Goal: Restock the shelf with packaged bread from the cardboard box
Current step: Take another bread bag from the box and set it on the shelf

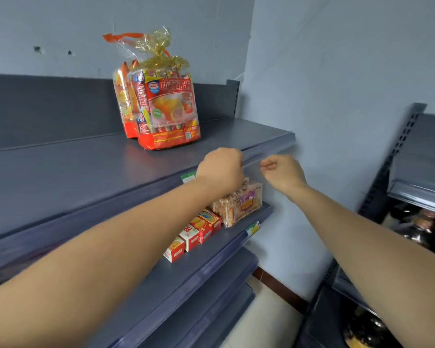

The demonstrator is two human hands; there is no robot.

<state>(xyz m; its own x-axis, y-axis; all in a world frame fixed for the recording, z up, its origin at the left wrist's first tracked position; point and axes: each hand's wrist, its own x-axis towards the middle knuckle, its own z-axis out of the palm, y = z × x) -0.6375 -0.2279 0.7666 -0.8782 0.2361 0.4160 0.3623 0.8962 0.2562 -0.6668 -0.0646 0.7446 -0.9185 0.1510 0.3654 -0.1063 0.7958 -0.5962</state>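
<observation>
Matte metal shelf (60,172); left hand (220,169) curled at its lip, grip unclear; right hand (280,170) fisted, empty.

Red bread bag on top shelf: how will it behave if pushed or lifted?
Red bread bag likely light and squashy: thin film over small wrapped pieces. Tall on a narrow base, so a high push may tip it. Glossy film may slip.

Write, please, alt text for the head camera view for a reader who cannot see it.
Left hand and right hand, fingers curled, hover near the front edge of a grey top shelf bearing two red bread bags. The lower shelf holds a snack pack and small boxes.
</observation>
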